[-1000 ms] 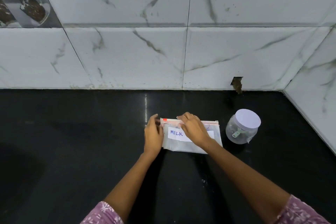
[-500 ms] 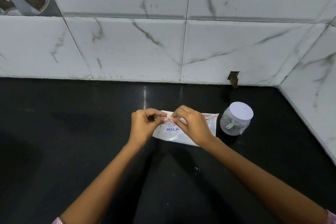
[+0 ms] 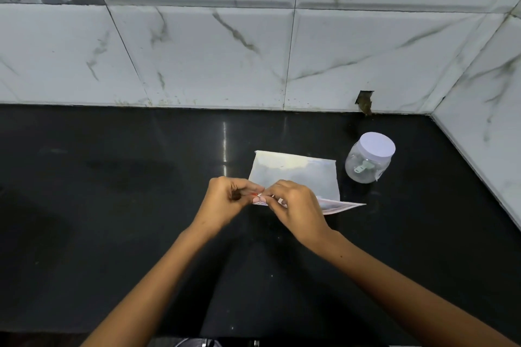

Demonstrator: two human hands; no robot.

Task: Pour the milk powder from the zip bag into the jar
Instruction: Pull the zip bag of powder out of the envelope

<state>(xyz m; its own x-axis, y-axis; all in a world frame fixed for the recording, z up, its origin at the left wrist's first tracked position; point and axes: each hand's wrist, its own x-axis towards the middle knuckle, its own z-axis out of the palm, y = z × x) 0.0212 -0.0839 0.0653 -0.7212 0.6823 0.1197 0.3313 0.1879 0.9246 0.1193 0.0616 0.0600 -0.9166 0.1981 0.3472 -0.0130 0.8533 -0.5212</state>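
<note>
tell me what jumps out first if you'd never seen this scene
Two hands meet mid-frame over a black counter, the left hand and right hand pinching the near edge of a pale zip bag. Just right of the bag stands a clear jar with its white lid on. Behind, white marble tiles fill the wall.

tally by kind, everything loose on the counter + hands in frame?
zip bag: 1, pinched at its near edge by both hands
jar: 1, lid on, standing right of the bag
hands: 2, left hand and right hand
total: 4
</note>
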